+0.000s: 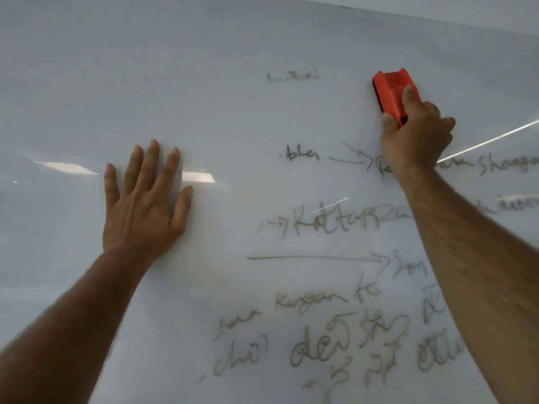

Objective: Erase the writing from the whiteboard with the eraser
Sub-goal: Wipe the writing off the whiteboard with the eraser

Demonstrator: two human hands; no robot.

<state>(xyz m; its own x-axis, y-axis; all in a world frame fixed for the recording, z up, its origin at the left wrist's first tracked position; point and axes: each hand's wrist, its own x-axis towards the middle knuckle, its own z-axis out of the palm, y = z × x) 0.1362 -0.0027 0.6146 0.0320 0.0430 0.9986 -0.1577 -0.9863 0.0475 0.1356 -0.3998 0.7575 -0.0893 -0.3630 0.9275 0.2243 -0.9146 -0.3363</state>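
A white whiteboard (204,83) fills the view. My right hand (417,135) grips a red eraser (392,87) with a dark felt face, pressed on the board at the upper right. Faint remains of a word (293,76) lie to the eraser's left. Grey handwriting (335,218) with arrows covers the board's right half below the eraser, and my right forearm hides part of it. My left hand (145,196) lies flat on a bare part of the board, fingers spread, holding nothing.
The board's top edge (408,16) runs across the upper right, with wall above it. Bright reflections of ceiling lights (198,177) show on the glossy surface beside my left hand and near the right edge.
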